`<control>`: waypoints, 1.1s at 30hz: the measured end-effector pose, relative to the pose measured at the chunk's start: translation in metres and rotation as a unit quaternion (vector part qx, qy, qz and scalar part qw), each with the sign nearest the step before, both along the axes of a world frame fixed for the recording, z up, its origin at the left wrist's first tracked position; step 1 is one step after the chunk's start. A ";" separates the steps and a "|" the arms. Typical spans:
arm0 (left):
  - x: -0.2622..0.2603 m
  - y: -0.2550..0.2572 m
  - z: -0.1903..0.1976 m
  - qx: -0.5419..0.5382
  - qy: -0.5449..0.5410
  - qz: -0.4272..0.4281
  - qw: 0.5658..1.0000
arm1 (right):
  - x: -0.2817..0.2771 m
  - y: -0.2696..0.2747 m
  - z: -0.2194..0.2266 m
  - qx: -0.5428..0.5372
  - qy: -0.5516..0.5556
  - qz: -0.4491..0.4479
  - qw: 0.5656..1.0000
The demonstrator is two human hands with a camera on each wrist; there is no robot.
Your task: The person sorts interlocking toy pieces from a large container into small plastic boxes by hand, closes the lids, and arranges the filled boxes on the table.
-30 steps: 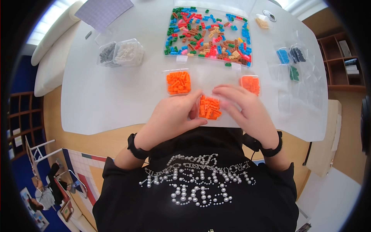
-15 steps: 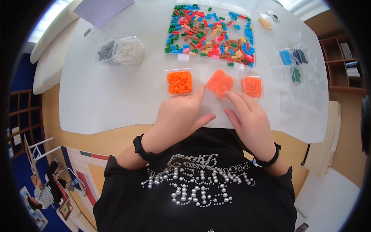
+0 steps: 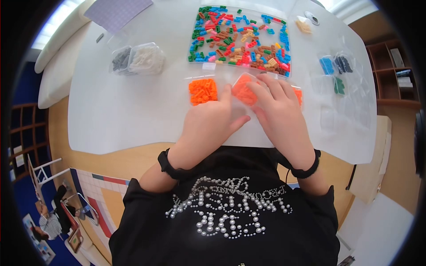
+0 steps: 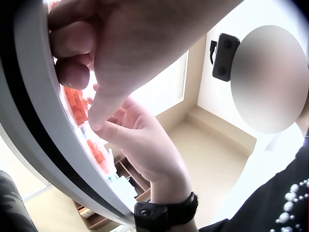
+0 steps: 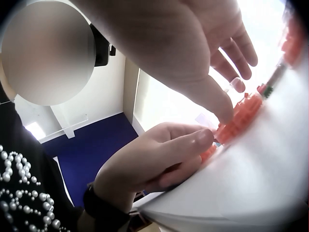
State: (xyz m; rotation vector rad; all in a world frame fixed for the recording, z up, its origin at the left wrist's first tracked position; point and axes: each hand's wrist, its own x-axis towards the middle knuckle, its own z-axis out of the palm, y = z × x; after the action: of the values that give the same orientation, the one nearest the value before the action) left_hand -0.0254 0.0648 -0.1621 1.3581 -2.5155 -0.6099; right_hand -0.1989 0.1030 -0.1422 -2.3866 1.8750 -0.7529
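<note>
A clear box of orange building bricks [image 3: 243, 90] stands askew on the table between the hands. My left hand [image 3: 206, 120] has its extended index finger right at the box's left side, with the thumb held apart. Over the box's right side reaches my right hand [image 3: 280, 113], its fingers loosely spread; in the right wrist view its thumb [image 5: 219, 104] is close beside the orange bricks. Another box of orange bricks [image 3: 203, 90] stands by the left fingertips. A third orange box [image 3: 298, 95] is mostly hidden behind the right hand.
Beyond the boxes lies a large clear tray [image 3: 194, 62] of mixed coloured bricks. Containers of grey bricks [image 3: 120, 60] and white bricks [image 3: 147, 58] stand at the left. At the right are clear containers with blue bricks [image 3: 327, 66], black bricks [image 3: 343, 64] and green bricks [image 3: 339, 86].
The middle orange box has moved away from the table's near edge to between the other two, turning askew. Both hands have moved forward with it; the right now covers much of the right box.
</note>
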 end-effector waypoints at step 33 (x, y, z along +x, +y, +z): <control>0.016 0.003 0.001 0.014 0.110 -0.063 0.992 | -0.001 0.028 0.005 0.099 -0.050 0.067 0.992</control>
State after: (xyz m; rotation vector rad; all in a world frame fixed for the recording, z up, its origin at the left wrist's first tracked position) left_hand -0.0095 0.0683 -0.1612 1.0791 -2.4345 -0.7773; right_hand -0.2003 0.1311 -0.1375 -2.2799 1.6492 -0.6297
